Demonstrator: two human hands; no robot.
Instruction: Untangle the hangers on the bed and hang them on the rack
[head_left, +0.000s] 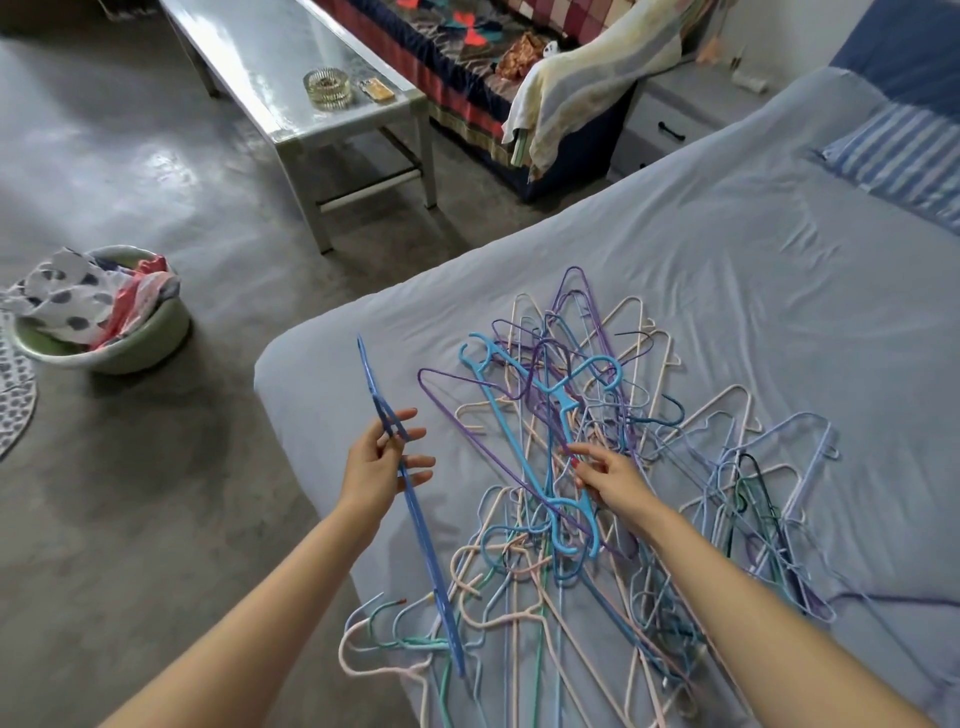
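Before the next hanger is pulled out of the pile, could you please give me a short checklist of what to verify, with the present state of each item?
1. Left hand has a hold on the blue hanger: ok, thumb and fingers pinch it, and most of it is off the pile.
2. Right hand has a grip on a hanger: cannot tell, its fingertips are in among the wires.
3. Light blue hanger free to lift: not ok, purple and cream hangers cross it.
4. Pile fully on the bed: ok.
5. Rack within reach: cannot tell, no rack is in view.
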